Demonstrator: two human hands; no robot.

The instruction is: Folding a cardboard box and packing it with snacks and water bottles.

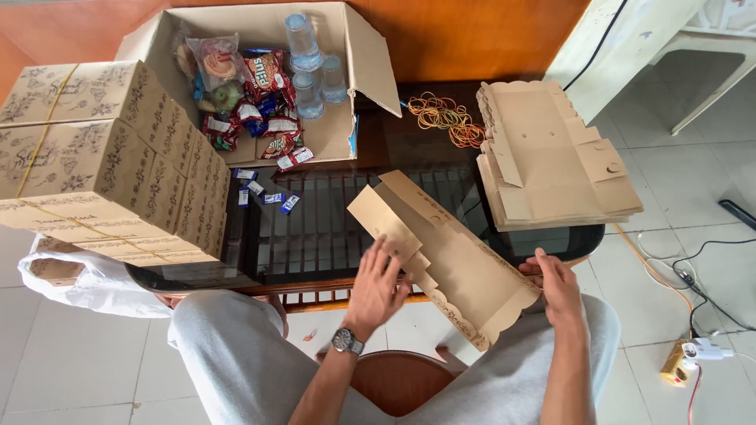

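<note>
Cardboard box blank (449,256), flat and half-folded, lies across the near edge of a dark glass table (315,228), between a seated person's hands. Far left, finished printed boxes (102,157) are stacked; beyond them an open carton (370,63) holds snacks and water cups. The left hand (376,287) presses spread fingers on a flap, gripping nothing; the right hand (557,285) pinches the scalloped edge. The card looks light, stiff, easily creased, best held by its edges. Its underside is hidden.
</note>
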